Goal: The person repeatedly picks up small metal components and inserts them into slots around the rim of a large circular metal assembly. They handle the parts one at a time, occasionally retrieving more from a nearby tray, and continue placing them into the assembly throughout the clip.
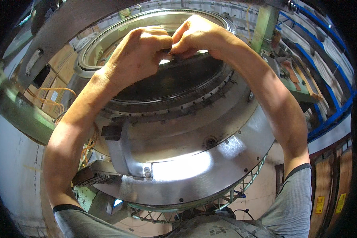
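Both arms reach forward over a large round metal machine (186,137). My left hand (142,53) is closed, its fingers curled and pressed together. Thumb and fingers of my right hand (200,37) meet in a pinch against the left hand's fingertips. Whatever is between the two hands is too small or too hidden to name. Beneath them lies the machine's dark round opening (166,81). Just past the hands, a pale metal ring (89,55) with a finely notched rim runs round the top.
A green post (265,29) rises behind on the right, near blue racks (325,123) holding white material. Cardboard boxes (61,59) and orange cables (55,89) are at the left. A dark metal bracket (112,133) sticks up from the machine's near side.
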